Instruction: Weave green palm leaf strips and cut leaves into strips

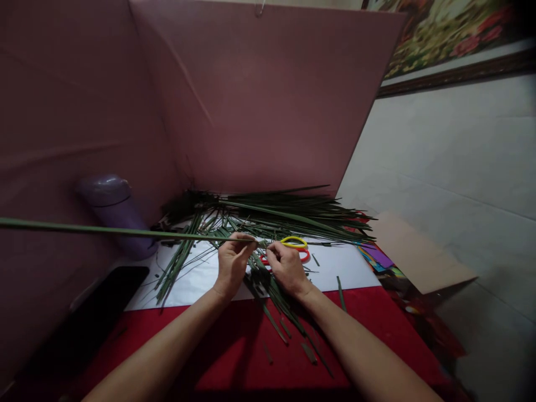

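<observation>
A long green leaf strip [113,230] runs from the left edge of the view into the pinched fingers of my left hand [233,265]. Close by on the right, my right hand [288,268] is closed, its fingertips at the near end of that strip. What exactly the right fingers grip is too small to make out. Below and between the hands lies a bunch of cut green leaves [274,287], its ends hanging over the red cloth. Just behind my right hand are scissors with a yellow and a red handle loop [295,242], partly covered by the hand.
Long leaves [293,215] are piled at the back of a white sheet [345,265] on red cloth [368,329]. A purple bottle [121,218] and a black flat object [92,312] stand left. Pink panels [259,100] rise behind; a cardboard box [422,251] is at right.
</observation>
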A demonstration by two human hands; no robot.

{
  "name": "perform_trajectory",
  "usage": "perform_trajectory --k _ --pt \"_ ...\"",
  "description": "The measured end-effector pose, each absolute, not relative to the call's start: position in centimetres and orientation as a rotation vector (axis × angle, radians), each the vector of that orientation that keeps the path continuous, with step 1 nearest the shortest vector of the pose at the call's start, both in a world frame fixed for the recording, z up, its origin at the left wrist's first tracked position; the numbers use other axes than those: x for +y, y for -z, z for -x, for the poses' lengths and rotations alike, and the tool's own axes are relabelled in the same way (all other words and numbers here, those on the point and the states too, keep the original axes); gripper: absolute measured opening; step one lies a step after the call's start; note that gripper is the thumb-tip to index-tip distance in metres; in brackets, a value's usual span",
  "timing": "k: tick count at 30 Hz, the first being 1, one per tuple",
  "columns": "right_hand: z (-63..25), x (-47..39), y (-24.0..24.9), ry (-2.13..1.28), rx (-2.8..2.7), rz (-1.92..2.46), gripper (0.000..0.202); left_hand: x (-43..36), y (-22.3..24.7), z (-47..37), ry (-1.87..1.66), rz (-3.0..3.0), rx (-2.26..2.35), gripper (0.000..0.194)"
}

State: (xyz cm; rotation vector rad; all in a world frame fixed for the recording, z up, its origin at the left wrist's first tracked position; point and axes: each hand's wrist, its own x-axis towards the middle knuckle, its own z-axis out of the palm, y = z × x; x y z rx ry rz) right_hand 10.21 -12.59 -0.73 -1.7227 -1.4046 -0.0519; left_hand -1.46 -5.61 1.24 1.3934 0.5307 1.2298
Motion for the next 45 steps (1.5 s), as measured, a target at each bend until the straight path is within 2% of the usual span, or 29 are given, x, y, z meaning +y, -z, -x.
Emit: perform_trajectory --k 7,15,30,34,36,39,45 --pt "-9.8 -12.9 0.8 -0.043 -1.437 1.689 0.018 -5.4 -0.8 1.5 -1.248 -1.488 0.545 0.018" --pt "-9.7 -12.9 0.8 -0.045 -1.42 1.735 0.016 -5.7 -0.2 1.7 -1.211 -1.644 0.509 0.01" --pt "-10.3 -12.0 0.5 0.002 -1.128 1.794 0.02 -6.8 -0.5 0.4 -1.171 -1.412 0.381 0.005" --pt "-12.1 -11.8 0.6 -0.008 -0.929 1.824 0.018 -7.7 -1.6 1.3 -1.188 -1.464 0.345 0.006" --pt "-13.4 -11.8 0.4 0.002 -0.82 1.854 0.023 -8.2 -2.4 1.9 -1.226 -1.462 0.291 0.009" --pt "-14.5 -11.9 0.0 0.074 -0.768 1.832 0.024 -8.2 -3.0 2.5 -1.259 -1.44 0.455 0.011" --pt "-14.2 -11.7 0.3 0.101 -1.044 1.802 0.028 -7.1 -2.4 2.1 -1.101 -1.432 0.634 0.018"
